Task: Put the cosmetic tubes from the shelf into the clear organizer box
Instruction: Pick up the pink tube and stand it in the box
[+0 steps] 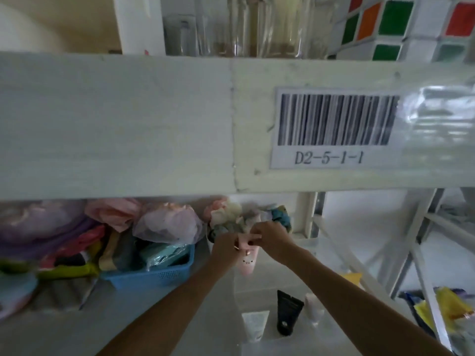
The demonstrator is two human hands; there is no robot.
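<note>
A pink cosmetic tube (pixel 247 260) with a small face printed on it hangs cap-down between both hands, under the shelf beam. My left hand (pixel 226 246) grips its upper left edge and my right hand (pixel 272 237) pinches its flat top end. Below them three tubes stand in the clear organizer box (pixel 259 349): a white tube (pixel 255 326), a black tube (pixel 288 313) and a small white tube (pixel 314 310). The box walls are hard to make out.
A wide white shelf beam (pixel 128 124) with a barcode label (pixel 334 127) fills the upper view. A blue basket (pixel 154 276) of packets sits left, bagged soft items (pixel 167 222) behind it. White shelf posts (pixel 305 214) and yellow packets (pixel 447 307) are on the right.
</note>
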